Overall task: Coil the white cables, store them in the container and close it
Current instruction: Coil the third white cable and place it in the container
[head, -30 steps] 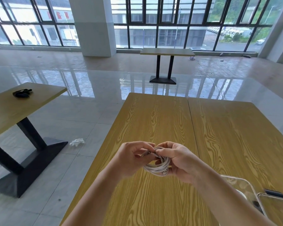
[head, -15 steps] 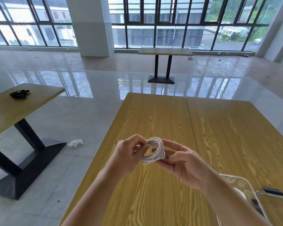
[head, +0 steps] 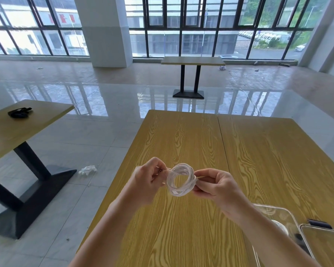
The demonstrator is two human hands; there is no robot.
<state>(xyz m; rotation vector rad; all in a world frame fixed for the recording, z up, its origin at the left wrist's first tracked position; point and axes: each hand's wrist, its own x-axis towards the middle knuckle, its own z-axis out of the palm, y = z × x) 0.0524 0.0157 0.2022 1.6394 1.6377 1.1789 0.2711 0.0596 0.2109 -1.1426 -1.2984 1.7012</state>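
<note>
1 white cable coil (head: 180,179), wound, is pinched above the table (head: 191,228) by left hand (head: 148,182) and right hand (head: 215,186); storage in the open container (head: 281,214) nearby and closing are judged outstanding.

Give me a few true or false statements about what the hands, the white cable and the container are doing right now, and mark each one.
1. Both hands, left hand and right hand, pinch the coiled white cable. True.
2. The coil lies flat on the wooden table. False: it is held above it.
3. The clear container sits at the person's right. True.
4. The coil is already inside the container. False: it is in the hands.
5. The container's lid is shut on it. False: the container is open.
</note>
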